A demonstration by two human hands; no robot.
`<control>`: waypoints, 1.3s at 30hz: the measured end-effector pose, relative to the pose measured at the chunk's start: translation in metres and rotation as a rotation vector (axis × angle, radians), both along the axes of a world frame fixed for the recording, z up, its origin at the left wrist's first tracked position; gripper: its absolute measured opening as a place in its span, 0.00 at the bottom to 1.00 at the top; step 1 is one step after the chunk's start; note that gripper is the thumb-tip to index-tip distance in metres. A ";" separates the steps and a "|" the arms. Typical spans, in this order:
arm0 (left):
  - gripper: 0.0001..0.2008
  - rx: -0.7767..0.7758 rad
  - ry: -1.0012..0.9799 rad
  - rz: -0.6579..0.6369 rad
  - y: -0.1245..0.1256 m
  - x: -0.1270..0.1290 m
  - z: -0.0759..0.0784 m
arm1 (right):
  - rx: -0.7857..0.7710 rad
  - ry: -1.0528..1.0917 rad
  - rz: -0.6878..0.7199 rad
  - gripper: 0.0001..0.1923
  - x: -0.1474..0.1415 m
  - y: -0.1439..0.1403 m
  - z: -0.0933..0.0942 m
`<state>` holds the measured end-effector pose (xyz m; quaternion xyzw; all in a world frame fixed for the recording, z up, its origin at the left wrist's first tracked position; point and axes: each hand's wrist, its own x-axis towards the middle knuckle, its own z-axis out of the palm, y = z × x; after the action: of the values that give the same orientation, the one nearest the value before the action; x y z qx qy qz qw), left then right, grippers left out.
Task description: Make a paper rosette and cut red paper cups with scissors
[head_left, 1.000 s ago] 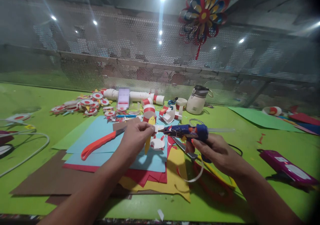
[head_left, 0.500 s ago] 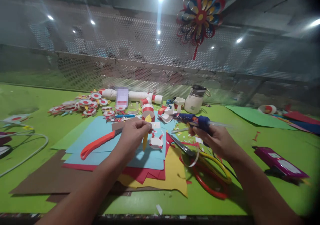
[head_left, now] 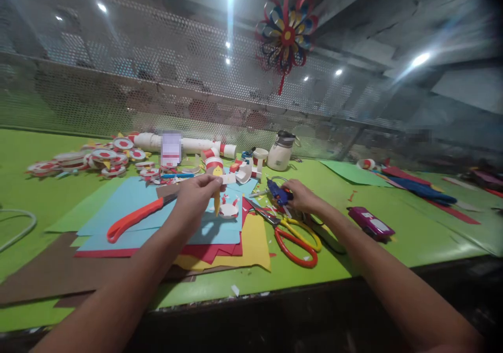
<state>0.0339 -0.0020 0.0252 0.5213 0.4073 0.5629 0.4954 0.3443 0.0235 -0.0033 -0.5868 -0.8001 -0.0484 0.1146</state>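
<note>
One small paper piece (head_left: 220,181), white tab and yellow strip, is pinched in the closed left hand (head_left: 195,196) above the blue sheets (head_left: 129,206), while the right hand (head_left: 302,196), earlier raised beside it, now grips one blue glue gun (head_left: 277,191) lowered to the table (head_left: 353,222) near one pair of scissors (head_left: 293,235).

We see the stack of coloured paper sheets (head_left: 220,238) lying on the green surface (head_left: 47,201). Right of that stack lie the red-and-yellow-handled scissors (head_left: 293,235); behind it stands the white lidded jug (head_left: 280,151); on its left part rests the orange-handled knife (head_left: 135,218).
</note>
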 end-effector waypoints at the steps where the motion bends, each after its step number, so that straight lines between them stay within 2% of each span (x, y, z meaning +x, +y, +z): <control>1: 0.12 0.001 -0.009 -0.013 0.000 0.000 -0.001 | 0.001 -0.013 0.005 0.15 -0.002 0.003 -0.002; 5: 0.12 -0.003 -0.017 -0.052 0.001 0.000 -0.003 | -0.010 -0.059 0.030 0.14 -0.006 0.015 -0.004; 11: 0.10 0.017 -0.013 -0.062 0.002 -0.001 -0.004 | -0.088 -0.090 0.054 0.20 0.001 0.020 0.000; 15: 0.10 0.009 0.004 -0.075 0.000 -0.001 -0.003 | -0.097 -0.070 0.082 0.21 -0.003 0.006 0.021; 18: 0.10 0.020 0.008 -0.150 -0.004 -0.001 -0.002 | -0.014 -0.005 0.098 0.15 -0.024 -0.013 0.046; 19: 0.09 0.033 -0.006 -0.197 -0.006 -0.001 -0.001 | 0.028 0.044 0.110 0.13 -0.034 -0.019 0.055; 21: 0.09 0.053 -0.051 -0.316 -0.010 -0.001 0.001 | 0.044 0.365 0.203 0.11 -0.058 -0.028 0.067; 24: 0.07 0.024 -0.123 -0.491 -0.015 -0.002 0.003 | -0.149 0.800 0.340 0.12 -0.090 -0.033 0.070; 27: 0.06 -0.025 -0.192 -0.611 -0.019 -0.003 0.005 | -0.426 1.099 0.511 0.13 -0.109 -0.032 0.061; 29: 0.06 -0.040 -0.232 -0.678 -0.022 -0.002 0.005 | -0.558 1.205 0.620 0.15 -0.115 -0.033 0.054; 31: 0.06 -0.050 -0.255 -0.737 -0.024 -0.001 0.006 | -0.615 1.256 0.694 0.15 -0.118 -0.035 0.050; 35: 0.06 -0.075 -0.270 -0.799 -0.028 0.003 0.006 | -0.575 1.317 0.763 0.10 -0.117 -0.038 0.048; 39: 0.06 -0.103 -0.280 -0.815 -0.029 0.005 0.006 | -0.565 1.352 0.746 0.06 -0.116 -0.040 0.046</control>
<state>0.0388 -0.0311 0.0314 0.5326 0.1247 0.3658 0.7530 0.2285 -0.0161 0.0429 -0.1912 -0.6828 0.5600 0.4285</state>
